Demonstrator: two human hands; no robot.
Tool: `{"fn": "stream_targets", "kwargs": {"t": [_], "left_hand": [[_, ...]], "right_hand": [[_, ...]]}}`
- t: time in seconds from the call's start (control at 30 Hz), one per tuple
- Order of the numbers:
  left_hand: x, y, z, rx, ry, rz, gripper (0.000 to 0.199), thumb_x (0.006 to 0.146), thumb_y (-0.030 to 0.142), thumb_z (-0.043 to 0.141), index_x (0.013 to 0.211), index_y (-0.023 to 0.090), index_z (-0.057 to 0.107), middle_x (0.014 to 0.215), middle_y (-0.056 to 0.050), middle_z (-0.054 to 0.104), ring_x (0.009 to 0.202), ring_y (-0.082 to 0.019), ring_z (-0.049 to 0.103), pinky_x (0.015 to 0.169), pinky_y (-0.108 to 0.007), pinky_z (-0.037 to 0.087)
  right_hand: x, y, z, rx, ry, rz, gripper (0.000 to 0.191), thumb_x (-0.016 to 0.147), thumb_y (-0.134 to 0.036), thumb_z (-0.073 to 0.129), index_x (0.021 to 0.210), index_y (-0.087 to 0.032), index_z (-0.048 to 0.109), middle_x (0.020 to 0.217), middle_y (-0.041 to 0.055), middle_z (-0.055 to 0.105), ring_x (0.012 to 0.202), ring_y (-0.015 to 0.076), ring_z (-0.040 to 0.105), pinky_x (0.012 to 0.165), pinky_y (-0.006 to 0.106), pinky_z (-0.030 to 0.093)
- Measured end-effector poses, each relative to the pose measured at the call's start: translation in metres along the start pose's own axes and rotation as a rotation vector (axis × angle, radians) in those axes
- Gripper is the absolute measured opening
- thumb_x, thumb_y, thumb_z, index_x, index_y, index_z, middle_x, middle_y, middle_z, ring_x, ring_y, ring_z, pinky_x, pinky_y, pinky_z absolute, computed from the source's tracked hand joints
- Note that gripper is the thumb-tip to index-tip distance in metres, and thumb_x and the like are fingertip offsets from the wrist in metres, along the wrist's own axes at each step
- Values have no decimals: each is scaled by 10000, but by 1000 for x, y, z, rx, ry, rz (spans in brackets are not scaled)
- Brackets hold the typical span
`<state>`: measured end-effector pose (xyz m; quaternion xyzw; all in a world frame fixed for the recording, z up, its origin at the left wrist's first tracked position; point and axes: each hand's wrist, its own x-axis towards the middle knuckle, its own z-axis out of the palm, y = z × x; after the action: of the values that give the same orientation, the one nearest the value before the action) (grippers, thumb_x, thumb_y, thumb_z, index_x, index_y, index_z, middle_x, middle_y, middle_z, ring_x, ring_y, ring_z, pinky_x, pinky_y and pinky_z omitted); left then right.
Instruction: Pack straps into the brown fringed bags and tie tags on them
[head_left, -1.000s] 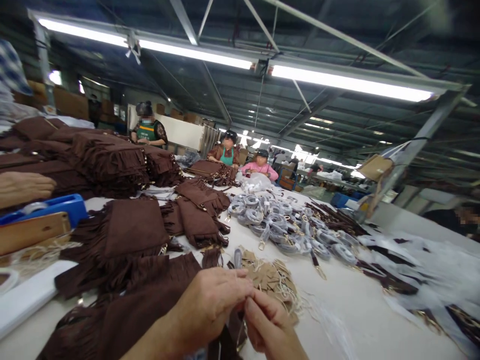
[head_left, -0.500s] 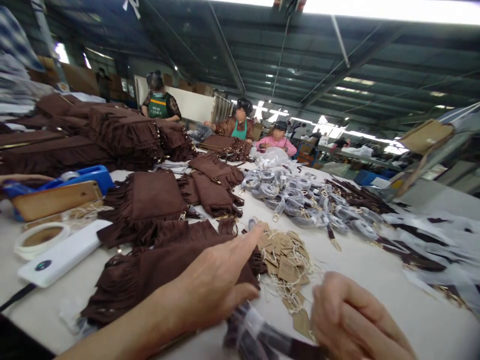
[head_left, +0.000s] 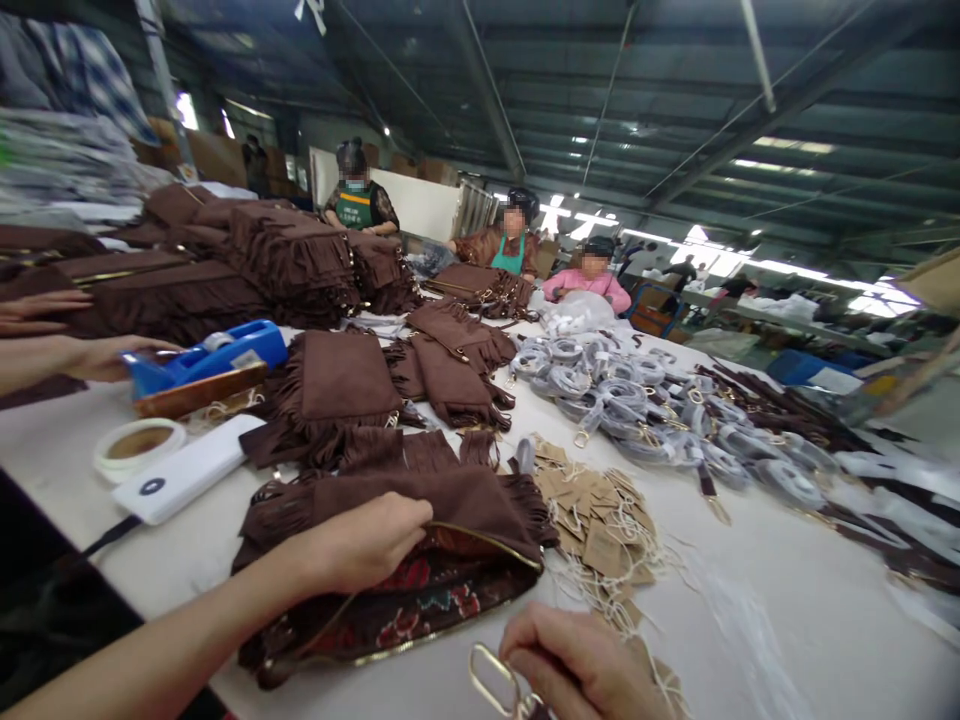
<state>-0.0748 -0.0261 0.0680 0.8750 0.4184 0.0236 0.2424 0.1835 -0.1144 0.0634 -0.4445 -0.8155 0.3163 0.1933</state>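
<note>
In front of me lies a brown fringed bag [head_left: 330, 490] with its gold zipper [head_left: 487, 540] undone, so the dark floral lining [head_left: 420, 605] shows. My left hand [head_left: 382, 540] pinches the upper edge of the opening. Near the lower edge of the view, my right hand [head_left: 577, 660] is closed on a strap with a gold metal clasp [head_left: 495, 680], just below the bag's right corner. Most of this strap is hidden by the hand and the frame's edge. Kraft paper tags [head_left: 600, 530] with white strings lie in a heap right of the bag.
More brown fringed bags [head_left: 345, 380] lie behind, with a big pile at left. Plastic-wrapped coiled straps [head_left: 622, 400] cover the right rear. A blue tape dispenser [head_left: 217, 355], touched by another person's hand, a tape roll [head_left: 139, 450] and a white power bank [head_left: 187, 470] are at left.
My left hand has gone from stretched out over the bag to pinching its edge, and the bag now gapes. My right hand has moved left with the strap; the view has shifted.
</note>
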Motion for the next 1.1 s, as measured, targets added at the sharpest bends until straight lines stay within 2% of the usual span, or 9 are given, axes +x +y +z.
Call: {"fn": "stream_targets", "kwargs": {"t": [0.13, 0.3, 0.5, 0.57, 0.63, 0.73, 0.8, 0.97, 1.1], "left_hand": [[2, 0, -17, 0, 17, 16, 236, 972, 211, 358, 813, 192, 530, 843, -37, 665, 755, -181, 630, 646, -263, 413], [-4, 13, -33, -45, 72, 24, 204, 968, 172, 381, 818, 191, 518, 854, -26, 665, 765, -172, 619, 670, -254, 416], [3, 10, -44, 279, 208, -50, 191, 913, 56, 432, 884, 183, 571, 937, -46, 661, 848, -219, 629, 702, -300, 452], [5, 16, -37, 393, 272, -8, 197, 902, 34, 452, 941, 174, 585, 1033, -76, 640, 918, -237, 613, 765, -337, 479], [1, 31, -22, 440, 301, 133, 152, 917, 66, 490, 947, 174, 593, 1047, -78, 626, 909, -234, 596, 776, -348, 494], [-10, 60, 10, 386, 206, 413, 81, 925, 126, 549, 909, 185, 602, 950, -40, 647, 805, -198, 591, 682, -289, 493], [-17, 75, 33, 350, 96, 482, 86, 919, 125, 556, 920, 176, 626, 909, -41, 671, 779, -177, 603, 660, -249, 490], [-19, 77, 64, 444, 87, 242, 171, 911, 121, 509, 985, 121, 664, 969, -119, 693, 942, -238, 629, 805, -314, 519], [-5, 57, 61, 378, 125, 64, 320, 879, 32, 422, 1129, 113, 606, 1128, -160, 652, 1073, -269, 602, 913, -404, 505]], "right_hand": [[11, 25, 19, -335, 9, -116, 201, 940, -165, 425, 817, -230, 571, 825, 13, 684, 673, 126, 671, 568, 176, 449], [14, 48, 47, -795, 10, -116, 199, 795, -58, 541, 875, -240, 552, 1342, 75, 629, 558, 142, 704, 437, 220, 437], [19, 52, 58, -910, -19, -165, 271, 736, -5, 515, 889, -227, 537, 1365, 66, 614, 494, 152, 697, 390, 275, 394], [21, 52, 57, -899, -29, -168, 284, 738, -3, 519, 917, -223, 542, 1360, 73, 618, 501, 147, 698, 384, 287, 355], [23, 54, 57, -865, -41, -133, 286, 755, -1, 527, 932, -225, 552, 1272, 62, 677, 523, 147, 702, 388, 296, 312], [25, 58, 59, -816, -69, -30, 250, 779, -16, 553, 896, -236, 572, 905, 5, 754, 569, 175, 710, 413, 308, 257], [25, 62, 62, -788, -63, 26, 231, 766, -34, 583, 872, -238, 575, 773, -11, 720, 604, 194, 711, 437, 311, 243], [20, 72, 72, -646, 37, 32, 191, 810, -61, 528, 890, -234, 541, 856, 1, 709, 633, 175, 698, 475, 273, 288], [17, 67, 68, -478, 69, -20, 156, 891, -100, 422, 861, -219, 518, 1265, 90, 643, 676, 141, 699, 522, 229, 379]]}}
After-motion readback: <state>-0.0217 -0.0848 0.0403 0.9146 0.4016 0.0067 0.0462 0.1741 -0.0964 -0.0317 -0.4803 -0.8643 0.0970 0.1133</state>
